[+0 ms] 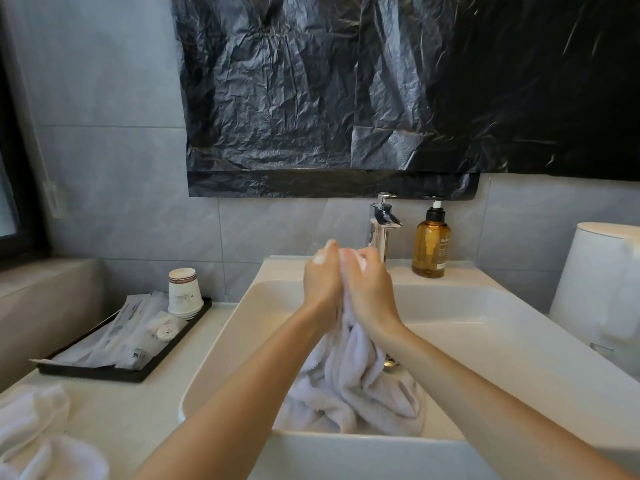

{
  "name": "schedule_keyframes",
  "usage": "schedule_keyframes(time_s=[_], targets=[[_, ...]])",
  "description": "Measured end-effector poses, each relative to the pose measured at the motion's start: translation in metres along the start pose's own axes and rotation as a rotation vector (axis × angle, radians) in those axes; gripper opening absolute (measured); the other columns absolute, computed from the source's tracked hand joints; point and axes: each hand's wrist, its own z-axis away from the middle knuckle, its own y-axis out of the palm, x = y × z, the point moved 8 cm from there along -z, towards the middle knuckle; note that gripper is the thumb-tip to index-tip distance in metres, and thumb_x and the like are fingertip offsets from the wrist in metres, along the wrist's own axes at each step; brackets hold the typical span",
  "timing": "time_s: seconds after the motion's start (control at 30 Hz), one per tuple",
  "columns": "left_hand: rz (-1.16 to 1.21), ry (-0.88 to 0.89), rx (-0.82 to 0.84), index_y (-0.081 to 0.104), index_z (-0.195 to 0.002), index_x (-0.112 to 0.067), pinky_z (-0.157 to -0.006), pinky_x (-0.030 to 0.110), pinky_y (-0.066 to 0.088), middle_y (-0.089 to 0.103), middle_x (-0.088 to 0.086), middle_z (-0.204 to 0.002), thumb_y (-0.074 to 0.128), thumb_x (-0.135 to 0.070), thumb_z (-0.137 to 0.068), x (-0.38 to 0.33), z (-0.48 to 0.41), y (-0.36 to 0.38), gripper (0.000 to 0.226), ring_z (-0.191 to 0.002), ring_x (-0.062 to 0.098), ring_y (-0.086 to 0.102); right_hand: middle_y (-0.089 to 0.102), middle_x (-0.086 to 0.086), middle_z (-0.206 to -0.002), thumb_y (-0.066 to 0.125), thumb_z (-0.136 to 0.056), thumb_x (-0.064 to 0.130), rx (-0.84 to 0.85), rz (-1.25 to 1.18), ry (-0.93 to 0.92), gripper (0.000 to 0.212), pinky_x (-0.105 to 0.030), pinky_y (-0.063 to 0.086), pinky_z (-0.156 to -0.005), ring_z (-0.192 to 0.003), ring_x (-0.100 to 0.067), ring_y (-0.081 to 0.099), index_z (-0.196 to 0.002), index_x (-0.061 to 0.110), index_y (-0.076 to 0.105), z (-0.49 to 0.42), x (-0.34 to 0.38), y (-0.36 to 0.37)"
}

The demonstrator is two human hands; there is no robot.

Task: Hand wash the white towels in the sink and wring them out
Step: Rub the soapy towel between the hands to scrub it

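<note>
Far left, on the counter: a second heap of white towels, apart from the sink and judged not yet washed. Behind it stands a black tray holding wrapped sachets and stacked paper cups.

Centre: the sink. Both hands are raised above the basin, close together.

- Left hand: fingers curled round the upper end of the towel, with white suds on the fingertips.
- White towel: bunched between the two hands at the top. It hangs down from them, and its lower part lies piled on the basin floor.
- Right hand: fingers curled, gripping the same bunched end just beside the left hand.

Behind the hands are the faucet and, to its right, an amber pump bottle. No stream from the spout can be made out.

Step in hand, by judgement: the wash stage — soaped fabric rubbed between the two grips. Wringing has not begun, since the hanging length shows no twist.

The next move likely calls for shifting both grips down to an unworked section, then rinsing. To wring, set the hands apart along the towel and turn them in opposite directions over the basin — not over the counter.
</note>
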Motion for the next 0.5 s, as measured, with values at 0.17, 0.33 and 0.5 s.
schedule_keyframes(time_s=[0.17,0.33,0.5], targets=[[-0.053,-0.029,0.055,0.046,-0.067,-0.016,-0.048,0.021,0.04,0.052,-0.001,-0.062,0.039,-0.022,-0.1,0.006,0.003,0.002,0.034,-0.058,0.01,0.05,0.056,0.001,-0.084,0.04,-0.102,0.036,0.006,0.014,0.073,0.025,-0.029,0.041,-0.069,-0.085,-0.018,0.056,-0.1,0.012,0.049,-0.016,-0.004,0.002],[0.004,-0.031,-0.006,0.048,-0.065,-0.018,-0.057,0.028,0.038,0.053,0.0,-0.065,0.04,-0.024,-0.099,0.004,0.0,-0.003,0.036,-0.062,0.013,0.05,0.057,0.003,-0.077,0.042,-0.101,0.035,0.047,0.041,-0.122,0.025,-0.028,0.044,-0.063,-0.075,-0.015,0.057,-0.1,0.011,0.049,0.006,0.007,0.005],[0.027,-0.065,0.09,0.053,-0.071,-0.017,-0.059,0.026,0.043,0.058,0.002,-0.069,0.043,-0.026,-0.1,0.008,0.008,0.008,0.032,-0.064,0.013,0.056,0.056,0.0,-0.082,0.04,-0.102,0.037,-0.006,0.043,0.078,0.023,-0.031,0.043,-0.066,-0.08,-0.018,0.055,-0.1,0.015,0.046,-0.019,-0.008,-0.003]])
